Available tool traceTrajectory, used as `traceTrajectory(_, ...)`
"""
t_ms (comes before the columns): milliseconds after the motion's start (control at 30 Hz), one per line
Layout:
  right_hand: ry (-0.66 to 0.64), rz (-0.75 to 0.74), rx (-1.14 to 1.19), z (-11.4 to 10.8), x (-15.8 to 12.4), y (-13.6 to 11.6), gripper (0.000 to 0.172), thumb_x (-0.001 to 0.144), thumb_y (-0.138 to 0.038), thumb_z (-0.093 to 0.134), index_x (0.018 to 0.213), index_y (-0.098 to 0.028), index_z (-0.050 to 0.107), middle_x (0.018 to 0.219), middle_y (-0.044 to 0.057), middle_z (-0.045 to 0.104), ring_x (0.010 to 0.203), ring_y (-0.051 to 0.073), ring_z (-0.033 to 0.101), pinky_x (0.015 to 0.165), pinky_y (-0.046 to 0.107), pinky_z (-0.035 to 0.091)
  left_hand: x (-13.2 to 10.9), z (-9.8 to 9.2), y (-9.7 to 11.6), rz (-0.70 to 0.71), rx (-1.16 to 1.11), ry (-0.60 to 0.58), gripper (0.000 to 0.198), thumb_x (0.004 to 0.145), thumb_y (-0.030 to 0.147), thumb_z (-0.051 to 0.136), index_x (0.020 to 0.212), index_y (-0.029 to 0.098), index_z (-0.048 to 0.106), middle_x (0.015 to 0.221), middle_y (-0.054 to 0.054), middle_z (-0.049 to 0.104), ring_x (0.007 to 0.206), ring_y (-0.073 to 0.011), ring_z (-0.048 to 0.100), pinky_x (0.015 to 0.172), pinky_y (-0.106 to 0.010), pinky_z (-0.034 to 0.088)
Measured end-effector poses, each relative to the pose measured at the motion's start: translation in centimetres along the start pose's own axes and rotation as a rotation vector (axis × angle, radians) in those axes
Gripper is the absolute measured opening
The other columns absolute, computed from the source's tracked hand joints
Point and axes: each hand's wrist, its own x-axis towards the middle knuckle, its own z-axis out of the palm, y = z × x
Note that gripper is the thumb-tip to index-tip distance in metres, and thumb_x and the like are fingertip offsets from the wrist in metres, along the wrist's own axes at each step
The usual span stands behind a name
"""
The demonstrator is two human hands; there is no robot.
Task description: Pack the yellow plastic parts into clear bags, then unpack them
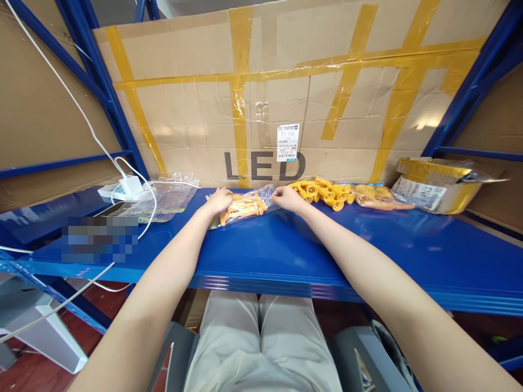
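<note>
A clear plastic bag (247,208) of thin orange sticks lies flat on the blue shelf top, between my two hands. My left hand (220,200) is on the bag's left end, fingers curled over its edge. At the opposite end my right hand (287,198) pinches the clear plastic between thumb and fingertips. Just beyond the right hand is a heap of yellow cone-ended plastic pieces (324,192); their exact kind I cannot make out. Beside that heap lies another clear bag (378,196) with yellow-orange pieces inside.
A taped cardboard box (439,185) stands at the right. To the left are flat plastic bags (171,200), a white charger (131,187) on a power strip, and a looping white cable (152,204). A large cardboard sheet (196,125) walls the back of the shelf (278,256).
</note>
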Motion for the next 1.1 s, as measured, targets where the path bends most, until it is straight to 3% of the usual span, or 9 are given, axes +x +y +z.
traceTrajectory(67,0.104,-0.008,-0.239,-0.1,0.2,0.6,0.01,0.081,-0.018,0.055,0.075,-0.016,0.063,0.09,0.007,0.069,0.093,0.022,0.06,0.082,0.034,0.041,-0.3,-0.2,0.6,-0.003,0.102,-0.027,0.025,0.076,0.02,0.053,0.092,0.02,0.072,0.125,-0.011,0.063,0.135,-0.0381,0.034,0.109,-0.06,0.014)
traceTrajectory(167,0.203,-0.04,-0.456,-0.3,0.3,1.3,0.014,0.085,-0.019,0.05,0.08,-0.017,0.063,0.104,0.011,0.067,0.107,0.028,0.056,0.091,0.042,0.037,-0.7,-0.2,1.2,-0.026,0.153,-0.023,0.031,0.083,0.033,0.052,0.107,0.019,0.067,0.116,-0.013,0.067,0.126,-0.035,0.047,0.109,-0.056,0.018)
traceTrajectory(333,0.315,0.008,-0.475,-0.6,0.5,1.7,0.019,0.086,-0.022,0.05,0.101,-0.013,0.058,0.116,0.018,0.06,0.109,0.03,0.055,0.087,0.041,0.042,-0.4,-0.5,0.9,0.004,0.148,0.056,0.035,0.088,0.036,0.048,0.111,0.016,0.064,0.114,-0.012,0.068,0.112,-0.0271,0.059,0.099,-0.036,0.039)
traceTrajectory(433,0.256,0.149,-0.354,-0.7,1.0,2.0,0.027,0.087,-0.033,0.052,0.102,-0.012,0.056,0.109,0.019,0.063,0.103,0.03,0.059,0.081,0.037,0.045,-0.1,-0.9,0.7,-0.003,0.068,0.072,0.03,0.087,0.03,0.046,0.098,0.013,0.068,0.089,-0.012,0.073,0.094,-0.025,0.067,0.085,-0.03,0.047)
traceTrajectory(533,0.113,0.222,-0.202,-0.5,1.4,2.3,0.025,0.086,-0.039,0.056,0.084,-0.014,0.059,0.094,0.016,0.067,0.089,0.025,0.063,0.073,0.032,0.046,-0.1,-1.1,0.7,-0.16,-0.154,0.014,0.028,0.086,0.029,0.046,0.095,0.011,0.066,0.053,-0.008,0.064,0.062,-0.0231,0.067,0.066,-0.029,0.051)
traceTrajectory(600,0.038,0.22,-0.057,-0.3,1.5,2.4,0.025,0.087,-0.036,0.056,0.073,-0.015,0.057,0.085,0.013,0.068,0.075,0.018,0.063,0.064,0.026,0.045,-0.3,-0.9,0.7,-0.263,-0.272,-0.04,0.028,0.086,0.029,0.047,0.098,0.009,0.063,0.046,-0.005,0.058,0.049,-0.0212,0.062,0.055,-0.029,0.049)
traceTrajectory(700,0.009,0.261,0.171,0.1,1.3,2.2,0.024,0.089,-0.029,0.055,0.069,-0.015,0.054,0.079,0.009,0.069,0.06,0.01,0.057,0.054,0.02,0.041,-0.3,-0.4,0.6,-0.3,-0.305,-0.042,0.023,0.084,0.027,0.053,0.1,0.011,0.059,0.061,-0.008,0.066,0.051,-0.0176,0.061,0.05,-0.025,0.045)
traceTrajectory(867,0.045,0.341,0.351,0.3,0.8,1.5,0.018,0.088,-0.021,0.057,0.071,-0.014,0.056,0.076,0.007,0.069,0.061,0.009,0.059,0.054,0.018,0.039,-0.1,0.5,0.3,-0.269,-0.337,-0.044,0.026,0.081,0.021,0.06,0.106,0.014,0.055,0.097,-0.012,0.071,0.085,-0.0165,0.065,0.055,-0.02,0.041)
traceTrajectory(1100,0.04,0.375,0.46,0.4,0.7,1.4,0.014,0.086,-0.014,0.057,0.072,-0.014,0.057,0.068,0.004,0.068,0.06,0.009,0.061,0.053,0.02,0.034,-0.5,0.4,0.6,-0.277,-0.572,-0.202,0.027,0.084,0.017,0.058,0.11,0.014,0.052,0.101,-0.013,0.07,0.093,-0.0165,0.065,0.06,-0.02,0.041)
